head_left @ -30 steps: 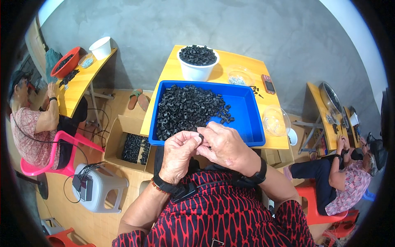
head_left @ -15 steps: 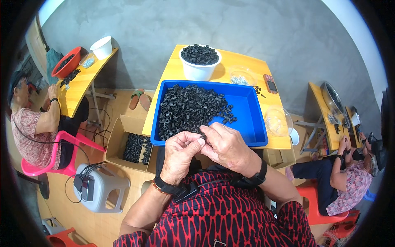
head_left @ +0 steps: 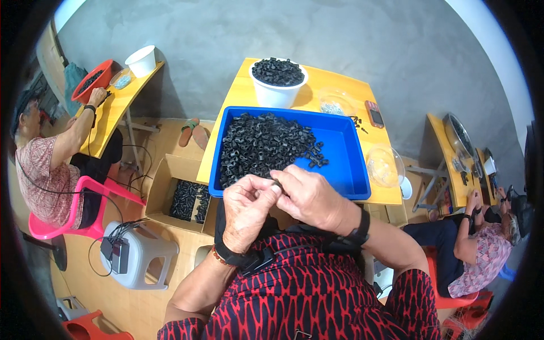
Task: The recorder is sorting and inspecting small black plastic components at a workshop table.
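small black part (head_left: 277, 184) pinched between fingers of left hand (head_left: 247, 209) and right hand (head_left: 310, 198).

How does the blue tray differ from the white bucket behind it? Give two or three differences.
The blue tray is shallow and rectangular; the white bucket is round and taller. The tray's black parts leave its right side bare; the bucket is heaped to its rim. Both stand on the yellow table.

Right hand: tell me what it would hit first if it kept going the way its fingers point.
The right hand points toward the person's left, so it would first meet the left hand, whose fingertips it already seems to touch around a small black part.
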Tool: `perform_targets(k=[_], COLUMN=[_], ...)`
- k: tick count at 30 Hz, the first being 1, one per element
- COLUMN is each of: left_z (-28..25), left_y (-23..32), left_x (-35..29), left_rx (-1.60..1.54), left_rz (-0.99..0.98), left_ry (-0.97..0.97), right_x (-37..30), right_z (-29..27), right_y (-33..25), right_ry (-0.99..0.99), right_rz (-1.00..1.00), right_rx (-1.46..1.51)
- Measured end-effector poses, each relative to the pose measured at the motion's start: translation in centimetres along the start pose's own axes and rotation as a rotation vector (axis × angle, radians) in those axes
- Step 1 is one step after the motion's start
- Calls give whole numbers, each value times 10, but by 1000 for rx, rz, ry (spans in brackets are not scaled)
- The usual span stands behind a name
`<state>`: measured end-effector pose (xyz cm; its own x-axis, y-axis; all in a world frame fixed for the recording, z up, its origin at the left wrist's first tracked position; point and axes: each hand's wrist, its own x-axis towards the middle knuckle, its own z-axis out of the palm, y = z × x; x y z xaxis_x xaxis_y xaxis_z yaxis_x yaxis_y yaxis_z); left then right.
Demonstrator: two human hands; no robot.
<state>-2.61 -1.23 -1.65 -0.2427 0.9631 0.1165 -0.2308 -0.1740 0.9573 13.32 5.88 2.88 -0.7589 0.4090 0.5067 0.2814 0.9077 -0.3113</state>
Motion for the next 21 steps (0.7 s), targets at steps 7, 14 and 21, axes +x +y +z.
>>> perform_targets(k=[7, 14, 21], left_z=[-53, -117, -129], left_y=[7, -25, -32], left_x=[31, 41, 46], left_rx=[-295, -356, -232], left_rz=[238, 124, 51], left_ry=[746, 1072, 1118], right_x=[-7, -9, -17], right_z=[-35, -5, -3], right_y=[75, 89, 99], right_ry=[-41, -434, -407], right_rz=[518, 449, 331], right_rx=[127, 47, 53])
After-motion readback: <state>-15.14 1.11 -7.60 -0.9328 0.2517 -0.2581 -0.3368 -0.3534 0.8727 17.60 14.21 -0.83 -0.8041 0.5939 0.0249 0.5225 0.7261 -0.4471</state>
